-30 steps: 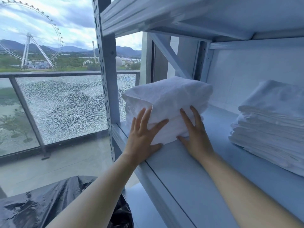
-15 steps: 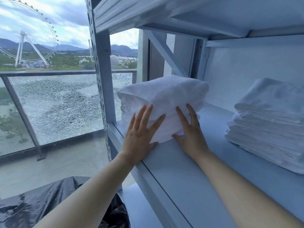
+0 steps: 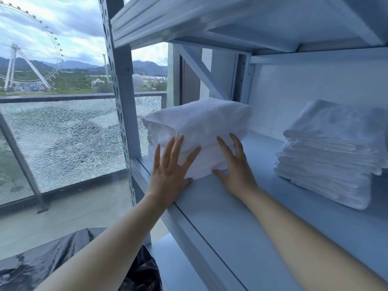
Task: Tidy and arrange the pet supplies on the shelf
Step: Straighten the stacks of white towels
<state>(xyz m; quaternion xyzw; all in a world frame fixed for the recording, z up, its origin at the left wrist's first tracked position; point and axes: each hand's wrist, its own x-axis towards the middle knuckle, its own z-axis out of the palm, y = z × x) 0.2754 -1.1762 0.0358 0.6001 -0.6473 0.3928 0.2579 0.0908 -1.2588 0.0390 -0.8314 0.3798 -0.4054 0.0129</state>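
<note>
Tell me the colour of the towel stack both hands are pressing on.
White; the folded towel stack shows plainly in the head view.

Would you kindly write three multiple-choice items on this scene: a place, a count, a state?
1. Where on the shelf is the touched towel stack? A. left end B. right end C. middle
2. How many towel stacks are on it? A. one B. two C. four
3. How do the left hand and right hand lie? A. fists B. fingers straight, touching C. hanging idle
Answers: 1 A, it sits beside the left upright; 2 B, a second stack lies right; 3 B, both lie open against the stack.
</note>
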